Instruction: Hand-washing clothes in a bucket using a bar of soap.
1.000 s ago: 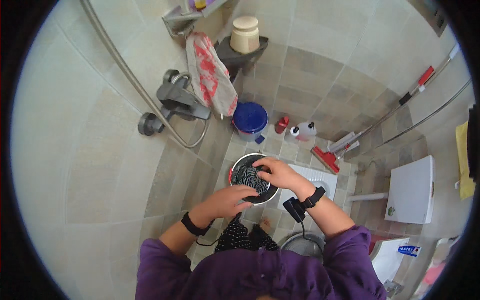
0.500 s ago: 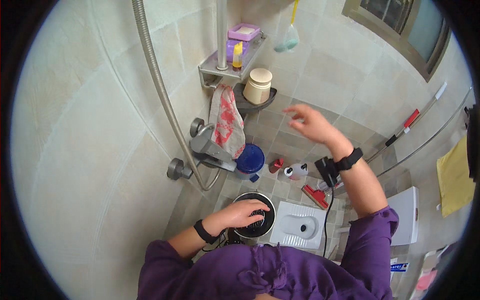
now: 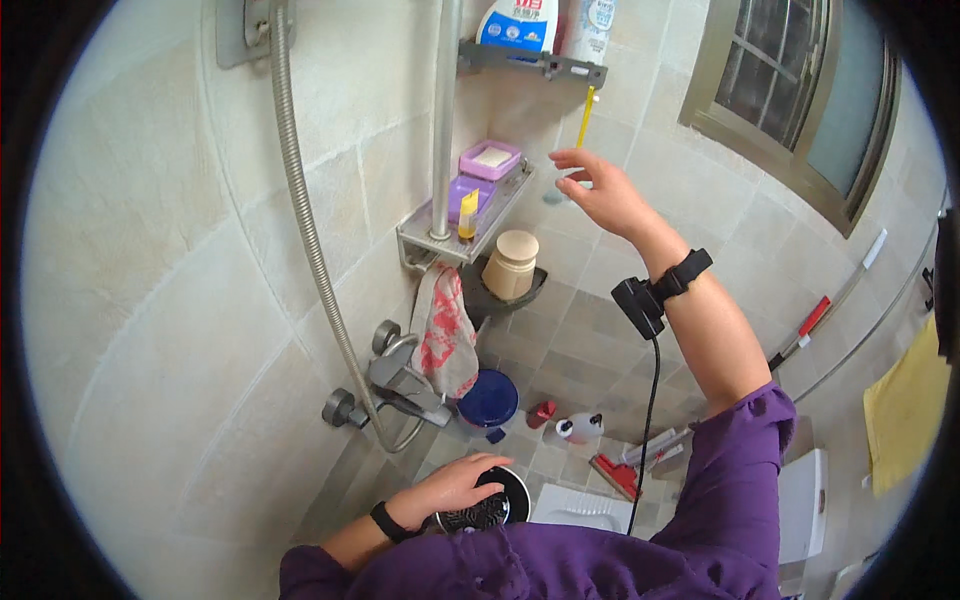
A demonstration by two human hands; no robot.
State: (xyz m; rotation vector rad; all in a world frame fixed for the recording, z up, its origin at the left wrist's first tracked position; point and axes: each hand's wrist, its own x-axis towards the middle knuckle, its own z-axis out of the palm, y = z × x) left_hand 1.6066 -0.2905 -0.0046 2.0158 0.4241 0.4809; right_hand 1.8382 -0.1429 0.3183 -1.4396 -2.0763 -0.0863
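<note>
My right hand [image 3: 608, 198] is raised in front of the far wall with its fingers apart and nothing held. Just past its fingertips hangs a yellow strap [image 3: 586, 118]; the pale green thing on its end [image 3: 554, 195] is mostly hidden behind the hand. Low on the left, my left hand [image 3: 455, 486] reaches over a round dark container with a white rim [image 3: 517, 492], fingers stretched out and empty. Something black with slits [image 3: 478, 514] shows inside the container. Whether the left fingers touch its rim I cannot tell.
A corner rack [image 3: 530, 62] holds bottles above a metal shelf [image 3: 415, 232] with purple soap trays [image 3: 490, 160]. A shower hose [image 3: 300, 200] and a tap [image 3: 400, 385] are on the left. A black cable [image 3: 650, 410] trails from my right wrist. A squat toilet [image 3: 580, 508] lies below.
My view has tilted upward, bringing the bottle rack into sight. My right hand has risen to the strap's lower part. My left hand stays over the container, still empty.
</note>
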